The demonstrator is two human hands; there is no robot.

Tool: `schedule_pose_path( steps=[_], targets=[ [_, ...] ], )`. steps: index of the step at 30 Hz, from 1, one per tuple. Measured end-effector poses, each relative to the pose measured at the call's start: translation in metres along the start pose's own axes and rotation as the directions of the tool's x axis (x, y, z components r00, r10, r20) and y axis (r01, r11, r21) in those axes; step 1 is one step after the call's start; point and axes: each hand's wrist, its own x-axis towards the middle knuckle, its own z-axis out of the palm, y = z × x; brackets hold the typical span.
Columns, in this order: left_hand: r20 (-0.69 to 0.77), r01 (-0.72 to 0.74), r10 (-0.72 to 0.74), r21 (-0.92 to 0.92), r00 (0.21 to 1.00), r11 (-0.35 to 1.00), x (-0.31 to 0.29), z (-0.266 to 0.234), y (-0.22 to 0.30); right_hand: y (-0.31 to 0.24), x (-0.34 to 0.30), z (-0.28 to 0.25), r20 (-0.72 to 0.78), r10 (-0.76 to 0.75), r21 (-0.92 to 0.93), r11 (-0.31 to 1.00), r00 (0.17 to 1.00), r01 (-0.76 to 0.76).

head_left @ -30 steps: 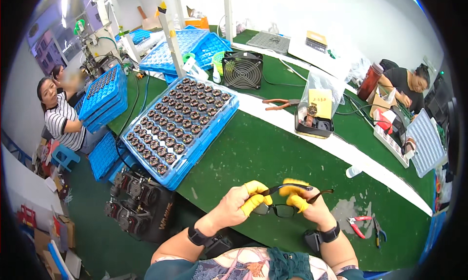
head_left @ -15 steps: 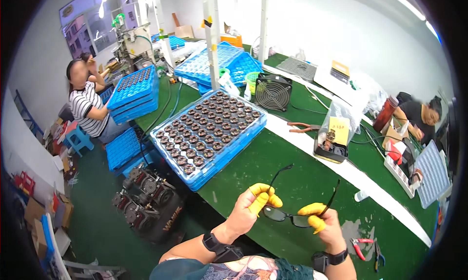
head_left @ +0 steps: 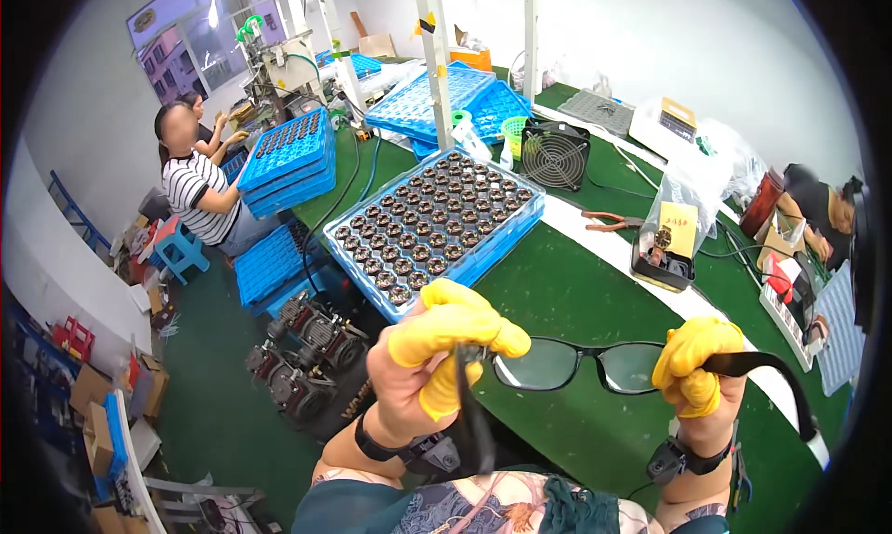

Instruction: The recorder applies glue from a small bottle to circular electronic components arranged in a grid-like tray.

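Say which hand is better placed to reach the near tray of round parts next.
Probably the left hand: in this view it sits by the near corner of the tray, while the right hand is farther off, to the right. Both hold the glasses, so the left would need freeing.

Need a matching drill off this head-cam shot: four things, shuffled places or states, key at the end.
Things
1. Black-framed eyeglasses with clear lenses
2. Square black fan with round metal grille
3. Small blue plastic stool
4. Pliers with orange-brown handles

Places or states
A. On the green floor, toward the picture's left
B. Lying beside a black rectangular box holding yellow paper
C. Gripped by the left hand and right hand, temples unfolded
D. Standing upright on the green tabletop

Pairs: 1-C, 2-D, 3-A, 4-B
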Motion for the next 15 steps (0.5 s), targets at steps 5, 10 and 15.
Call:
schedule_pose_path(
  steps=[5,10,15],
  targets=[
    [-0.003,-0.075,0.075,0.021,0.997,0.997,0.010,-0.005,0.018,0.001,0.000,0.013,-0.011,-0.080,0.088,0.993,0.997,0.081],
    [0.004,-0.130,0.131,0.150,0.991,0.980,0.014,-0.008,0.034,-0.006,0.000,0.021,0.044,-0.136,0.048,0.990,0.990,0.134],
    [0.045,-0.153,0.150,0.079,0.988,0.985,0.019,-0.012,0.031,-0.006,-0.002,0.021,0.040,-0.138,0.112,0.985,0.990,0.132]
  ],
)
